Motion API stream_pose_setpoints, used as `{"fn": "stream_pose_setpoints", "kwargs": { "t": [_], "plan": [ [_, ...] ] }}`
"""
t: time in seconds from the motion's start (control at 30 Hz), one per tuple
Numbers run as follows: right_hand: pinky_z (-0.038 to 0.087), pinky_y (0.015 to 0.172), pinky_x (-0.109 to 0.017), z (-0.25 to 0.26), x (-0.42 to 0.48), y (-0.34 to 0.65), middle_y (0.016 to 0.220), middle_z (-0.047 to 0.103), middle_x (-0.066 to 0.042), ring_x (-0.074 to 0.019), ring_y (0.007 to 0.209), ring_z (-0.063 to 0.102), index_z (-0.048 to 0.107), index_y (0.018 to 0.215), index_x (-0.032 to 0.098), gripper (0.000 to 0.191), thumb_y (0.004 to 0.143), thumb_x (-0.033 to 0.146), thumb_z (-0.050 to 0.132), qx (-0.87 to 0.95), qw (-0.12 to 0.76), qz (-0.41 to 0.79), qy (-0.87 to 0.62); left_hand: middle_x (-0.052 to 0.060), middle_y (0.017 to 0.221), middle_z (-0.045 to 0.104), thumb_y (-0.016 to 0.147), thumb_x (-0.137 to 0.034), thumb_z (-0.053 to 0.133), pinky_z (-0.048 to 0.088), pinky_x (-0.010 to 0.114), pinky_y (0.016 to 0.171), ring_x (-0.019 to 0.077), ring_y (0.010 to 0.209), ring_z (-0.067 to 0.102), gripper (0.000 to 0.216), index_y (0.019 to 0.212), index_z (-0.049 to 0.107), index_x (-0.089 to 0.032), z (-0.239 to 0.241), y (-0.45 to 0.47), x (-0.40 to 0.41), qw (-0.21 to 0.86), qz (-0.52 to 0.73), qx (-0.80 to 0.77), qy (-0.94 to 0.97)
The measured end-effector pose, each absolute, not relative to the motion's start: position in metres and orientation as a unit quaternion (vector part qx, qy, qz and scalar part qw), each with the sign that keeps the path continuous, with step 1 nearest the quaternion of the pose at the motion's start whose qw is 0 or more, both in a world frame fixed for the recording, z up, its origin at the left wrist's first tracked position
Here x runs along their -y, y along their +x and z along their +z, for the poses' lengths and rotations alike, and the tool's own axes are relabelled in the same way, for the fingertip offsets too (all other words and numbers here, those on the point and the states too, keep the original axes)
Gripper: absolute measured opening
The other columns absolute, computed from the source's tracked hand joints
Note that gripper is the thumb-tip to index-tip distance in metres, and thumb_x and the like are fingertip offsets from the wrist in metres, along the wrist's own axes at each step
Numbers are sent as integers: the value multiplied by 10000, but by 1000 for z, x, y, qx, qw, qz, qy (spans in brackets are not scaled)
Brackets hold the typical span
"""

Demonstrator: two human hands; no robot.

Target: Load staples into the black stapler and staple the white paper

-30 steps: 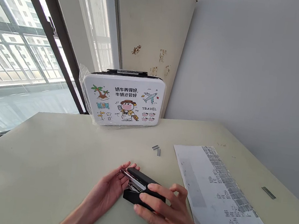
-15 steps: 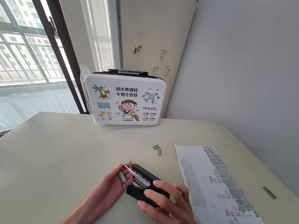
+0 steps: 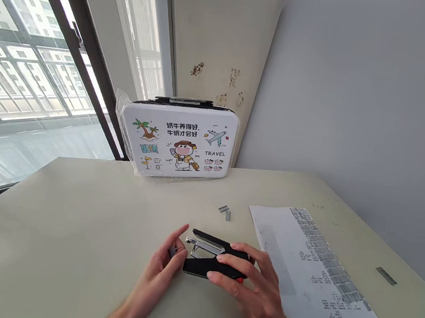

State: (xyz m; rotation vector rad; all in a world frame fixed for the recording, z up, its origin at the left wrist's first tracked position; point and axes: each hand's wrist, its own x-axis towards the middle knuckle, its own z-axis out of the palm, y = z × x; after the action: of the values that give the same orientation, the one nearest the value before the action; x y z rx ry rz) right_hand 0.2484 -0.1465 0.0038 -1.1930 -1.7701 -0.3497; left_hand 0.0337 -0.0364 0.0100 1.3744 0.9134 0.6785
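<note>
A black stapler (image 3: 207, 255) lies on the pale table (image 3: 71, 224), its lid lifted so the metal staple channel shows. My right hand (image 3: 253, 289) grips the stapler's rear from the right. My left hand (image 3: 163, 264) is just left of the stapler's front end and pinches a small grey strip of staples (image 3: 172, 251) between thumb and fingers.
A white travel-print case (image 3: 178, 139) in plastic wrap stands at the table's back against a cabinet. Loose staple strips (image 3: 225, 212) lie beyond the stapler, and another (image 3: 385, 275) lies far right. A printed paper sheet (image 3: 318, 277) lies to the right. A window is on the left.
The stapler's lid has opened wider and the stapler shifted slightly right and away. My left hand drew a staple strip out and now pinches it beside the front end.
</note>
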Motion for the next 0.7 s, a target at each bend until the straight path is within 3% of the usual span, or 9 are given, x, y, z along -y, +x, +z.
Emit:
{"fn": "stream_pose_setpoints", "kwargs": {
  "t": [0.1,0.27,0.47,0.6,0.7],
  "plan": [
    [581,919,-389,5,145,247,1144,770,-17,-227,1222,627,773,1183,327,483,969,-20,513,703,489,-152,-494,-9,812,522,943,-503,681,418,236,719,167,752,465,566,1447,643,-249,13,36,38,608,298,-407,613],
    [613,916,-397,3,143,246,1122,772,-20,-232,1192,655,777,1185,338,518,910,-60,592,685,507,-157,-499,49,899,673,877,-335,780,437,290,982,268,1011,562,327,1190,818,-248,20,37,42,645,327,-367,585],
    [630,890,-398,6,142,249,1108,749,-28,-230,1201,646,786,1137,330,570,898,-116,526,675,510,-164,-507,67,899,708,874,-227,779,460,289,941,291,1023,583,310,1181,823,-226,16,36,43,699,335,-337,534],
    [625,883,-410,6,142,249,1117,732,-46,-242,1215,622,790,1110,290,571,877,-150,510,677,513,-161,-502,55,983,714,904,-336,772,458,268,907,269,1037,592,400,1294,770,-249,7,33,40,663,292,-361,587],
    [624,874,-407,6,141,249,1110,732,-49,-244,1209,622,791,1107,280,554,873,-149,530,676,519,-164,-496,46,966,696,915,-432,751,460,260,800,237,925,589,476,1357,728,-258,5,32,39,658,274,-365,599]
  ]
}}
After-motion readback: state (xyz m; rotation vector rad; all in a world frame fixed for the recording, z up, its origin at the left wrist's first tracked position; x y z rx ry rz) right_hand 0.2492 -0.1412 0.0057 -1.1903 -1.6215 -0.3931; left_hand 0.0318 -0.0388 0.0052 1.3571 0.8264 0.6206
